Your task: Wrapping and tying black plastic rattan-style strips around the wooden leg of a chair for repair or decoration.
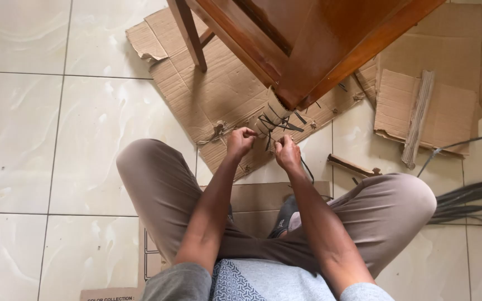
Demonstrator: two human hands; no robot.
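1. The left hand [240, 141] is clenched, its fingertips pinching a thin dark plastic strap [274, 124] at the near side of a wrapped leg.
2. The right hand [287, 153] is also closed, gripping another run of the same strap just beside the left hand; the two hands are near each other but apart.
3. Directly beyond both hands stands the glossy reddish-brown wooden furniture leg [308, 72], its lower end sleeved in a ribbed beige corrugated cardboard wrap [271, 114], rounded and criss-crossed by the strap.
4. Loose strap ends stick out stiffly from the wrap, to the right of the hands.
5. Under the leg, beyond the hands, lies a flat torn sheet of brown corrugated cardboard [207, 95] with ragged edges.
6. Further right of the right hand lie a smaller cardboard piece [447, 111] and, on it, a narrow folded strip of ribbed cardboard [418, 117].
7. A bundle of long dark straps [470, 200] lies on the floor well to the right.
8. The floor is glossy pale marbled tile [40, 139].
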